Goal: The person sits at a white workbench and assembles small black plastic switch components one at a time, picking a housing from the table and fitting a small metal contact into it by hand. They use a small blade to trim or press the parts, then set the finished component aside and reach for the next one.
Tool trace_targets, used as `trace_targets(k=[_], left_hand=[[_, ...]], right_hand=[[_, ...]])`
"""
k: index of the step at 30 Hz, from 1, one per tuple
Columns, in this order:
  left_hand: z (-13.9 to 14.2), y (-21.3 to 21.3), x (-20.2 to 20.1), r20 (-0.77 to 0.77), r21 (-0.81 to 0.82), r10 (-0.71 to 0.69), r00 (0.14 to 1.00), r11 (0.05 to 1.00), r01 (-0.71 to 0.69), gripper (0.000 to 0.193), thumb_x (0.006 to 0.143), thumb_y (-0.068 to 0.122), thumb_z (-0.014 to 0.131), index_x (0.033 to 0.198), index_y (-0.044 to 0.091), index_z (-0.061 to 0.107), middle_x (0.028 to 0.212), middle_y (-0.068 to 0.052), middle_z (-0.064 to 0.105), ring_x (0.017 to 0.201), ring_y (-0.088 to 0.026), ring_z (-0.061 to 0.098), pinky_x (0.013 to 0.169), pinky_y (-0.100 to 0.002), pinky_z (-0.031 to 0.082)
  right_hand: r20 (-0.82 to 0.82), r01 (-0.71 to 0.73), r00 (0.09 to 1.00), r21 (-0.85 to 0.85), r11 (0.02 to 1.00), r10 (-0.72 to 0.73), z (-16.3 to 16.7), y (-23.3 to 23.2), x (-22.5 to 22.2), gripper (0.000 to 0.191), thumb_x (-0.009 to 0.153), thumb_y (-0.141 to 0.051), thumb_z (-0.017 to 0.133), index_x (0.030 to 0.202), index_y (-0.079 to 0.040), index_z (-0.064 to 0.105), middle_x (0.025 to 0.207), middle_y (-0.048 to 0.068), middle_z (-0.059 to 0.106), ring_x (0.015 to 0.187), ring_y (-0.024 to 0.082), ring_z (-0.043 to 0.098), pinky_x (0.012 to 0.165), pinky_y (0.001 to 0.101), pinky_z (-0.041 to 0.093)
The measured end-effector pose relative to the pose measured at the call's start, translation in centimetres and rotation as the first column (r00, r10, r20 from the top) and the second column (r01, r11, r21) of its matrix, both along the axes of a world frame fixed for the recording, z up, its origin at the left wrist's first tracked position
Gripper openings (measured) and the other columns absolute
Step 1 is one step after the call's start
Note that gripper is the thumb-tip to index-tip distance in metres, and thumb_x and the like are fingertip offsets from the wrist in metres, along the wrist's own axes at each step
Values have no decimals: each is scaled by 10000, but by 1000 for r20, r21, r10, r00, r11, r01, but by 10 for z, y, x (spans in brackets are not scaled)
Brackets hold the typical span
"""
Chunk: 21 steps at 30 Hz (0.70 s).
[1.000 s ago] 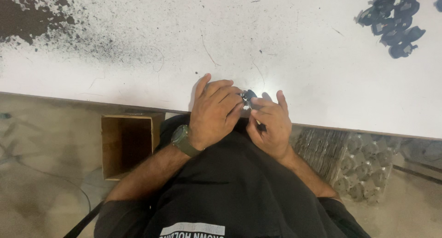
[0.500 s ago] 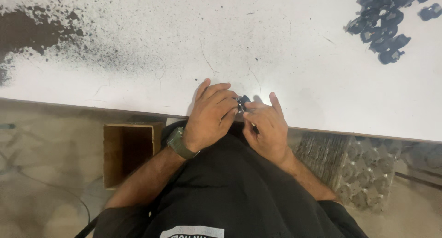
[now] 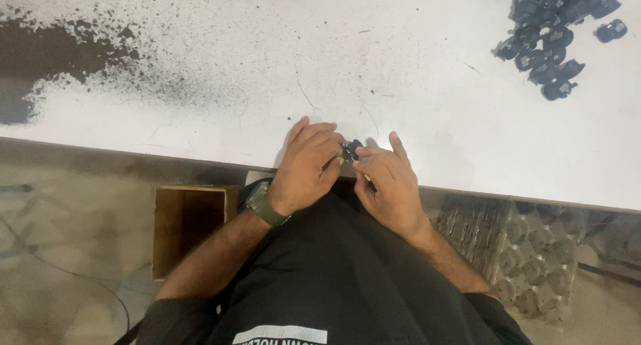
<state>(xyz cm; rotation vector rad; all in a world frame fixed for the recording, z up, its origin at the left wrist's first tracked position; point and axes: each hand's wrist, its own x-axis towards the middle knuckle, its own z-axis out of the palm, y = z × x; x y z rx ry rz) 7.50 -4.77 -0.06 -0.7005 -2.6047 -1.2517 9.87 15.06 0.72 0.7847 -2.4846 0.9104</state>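
Both hands meet right at the near edge of the white table, probably so the wrists can brace there while the fingers work something small. The left hand is curled, its fingers pressed together and bent over toward the right, and the right hand comes in from the other side with its thumb and forefinger closed. Between them sits a small black part, pinched from both sides; only its top peeks out past the fingertips, so just how it is gripped underneath cannot be told. It sits at the table's near edge, just far of the person's lap.

A green watch is on the left wrist. Far off at the right corner of the table lies a heap of black parts, looking much like the one in hand. Dark powder smears the far left of the tabletop. Below the table, a cardboard box stands open on the left and a clear plastic tray on the right.
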Motion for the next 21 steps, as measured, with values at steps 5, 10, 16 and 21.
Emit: trace_targets(k=[5,10,16,21], left_hand=[[8,-2,0,16,-19,78,997,997,-77,117,878,120,708,954,81,627,1227,-76,650,1367,-290,545,1262,-527,332],[16,-18,-15,-94,-148,30,995,988,-44,448,812,166,722,1233,24,664,1433,-182,508,1415,-384,400,1175,-601,262],[13,-12,-35,-92,-229,-62,994,973,40,205,862,149,728,1062,109,704,1444,-128,549,1447,-357,396,1189,-585,267],[19,-20,-31,-38,-83,-42,998,996,38,108,911,108,715,1016,129,701,1374,-65,614,1417,-290,480,1220,-565,292]], right_hand=[[-1,-59,998,-22,998,59,0,13,-1,281,808,89,697,1031,-77,660,1062,88,660,1186,296,673,1258,610,272],[4,114,993,46,992,-114,5,22,-8,338,828,-105,822,1137,-88,687,1090,100,582,1233,328,568,1240,630,189],[65,157,984,120,980,-166,-2,6,-16,408,800,-216,861,1146,-78,695,1176,102,588,1251,325,549,1240,648,209],[59,146,986,127,981,-155,-7,10,-14,380,789,-215,873,1096,-75,700,1146,96,587,1219,313,559,1239,663,220]])
